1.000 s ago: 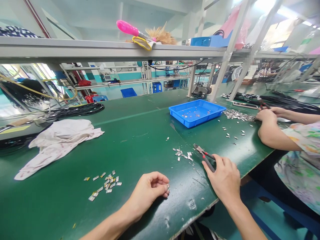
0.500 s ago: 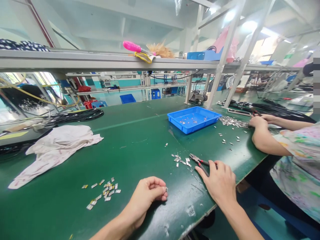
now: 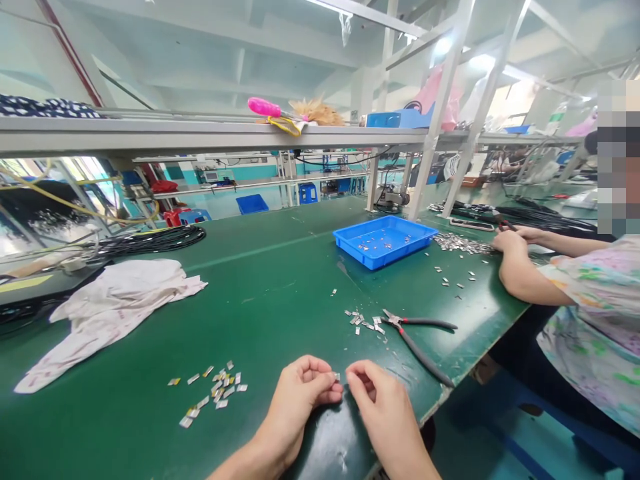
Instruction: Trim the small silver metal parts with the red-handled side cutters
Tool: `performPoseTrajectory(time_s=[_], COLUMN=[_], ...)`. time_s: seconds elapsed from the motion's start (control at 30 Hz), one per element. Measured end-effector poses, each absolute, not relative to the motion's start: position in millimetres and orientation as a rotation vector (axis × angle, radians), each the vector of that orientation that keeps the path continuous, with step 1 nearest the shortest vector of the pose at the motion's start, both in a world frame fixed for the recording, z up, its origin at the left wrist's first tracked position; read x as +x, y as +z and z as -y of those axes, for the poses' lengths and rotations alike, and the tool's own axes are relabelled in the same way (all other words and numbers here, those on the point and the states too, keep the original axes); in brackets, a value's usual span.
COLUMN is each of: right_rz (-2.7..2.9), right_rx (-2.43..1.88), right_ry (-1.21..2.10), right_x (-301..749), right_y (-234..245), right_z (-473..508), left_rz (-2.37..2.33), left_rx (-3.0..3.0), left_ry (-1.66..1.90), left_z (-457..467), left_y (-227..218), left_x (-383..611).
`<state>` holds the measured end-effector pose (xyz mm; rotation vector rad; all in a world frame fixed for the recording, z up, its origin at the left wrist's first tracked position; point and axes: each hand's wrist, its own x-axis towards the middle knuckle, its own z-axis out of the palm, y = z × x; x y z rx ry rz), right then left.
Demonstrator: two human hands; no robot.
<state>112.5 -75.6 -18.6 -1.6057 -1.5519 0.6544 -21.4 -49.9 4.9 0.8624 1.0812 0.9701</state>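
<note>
My left hand (image 3: 303, 393) pinches a small silvery metal piece (image 3: 337, 377) between thumb and forefinger, just above the green table. Close by on the right, my right hand (image 3: 383, 400) has its fingers curled and thumb against the forefinger; whether anything is between them is hidden. Red-and-black pliers (image 3: 417, 340) lie with spread handles beyond my right hand, their jaws beside a small cluster of metal pieces (image 3: 367, 323). To the left of my left hand, a second loose group of metal pieces (image 3: 220, 387) is scattered, some with yellow on them.
A blue tray (image 3: 383, 257) with a few small bits sits farther back. Right of it is a heap of metal pieces (image 3: 463, 244) near a co-worker's hands (image 3: 513, 240). A white cloth (image 3: 110, 300) lies at left, by coiled black cables (image 3: 160, 237). A shelf (image 3: 210, 139) crosses above.
My right hand has let go of the pliers, which now lie on the table, and has moved left beside my left hand. The left hand still pinches the metal piece.
</note>
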Motion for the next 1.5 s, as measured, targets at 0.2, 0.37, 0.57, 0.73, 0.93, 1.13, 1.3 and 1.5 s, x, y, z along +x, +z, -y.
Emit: performPoseTrajectory(time_s=[0.2, 0.37, 0.57, 0.73, 0.93, 1.13, 1.3, 1.5], right_rz=[1.501, 1.443, 1.387, 1.391, 1.409, 1.424, 1.424, 1.406], right_rx=[-1.6, -1.627, -1.552, -1.457, -1.45, -1.467, -1.454, -1.451], right_ry=[0.862, 0.888, 0.931, 1.026, 1.039, 1.013, 1.008, 0.995], right_x=[108, 107, 111, 120, 121, 119, 119, 117], right_y=[-17, -14, -16, -17, -19, -21, -21, -23], right_z=[70, 69, 68, 66, 68, 71, 73, 74], left_rz=[-1.087, -1.089, -1.087, -1.086, -1.023, -0.969, -0.956, -0.974], left_rx=[0.934, 1.14, 1.31, 1.23, 1.101, 1.05, 1.067, 1.062], left_ry=[0.994, 0.963, 0.799, 0.716, 0.726, 0.709, 0.704, 0.683], left_z=[50, 52, 51, 49, 49, 47, 48, 47], left_y=[1, -3, -6, -5, 1, 6, 5, 5], left_x=[-19, -19, -19, -18, -21, -22, -22, -23])
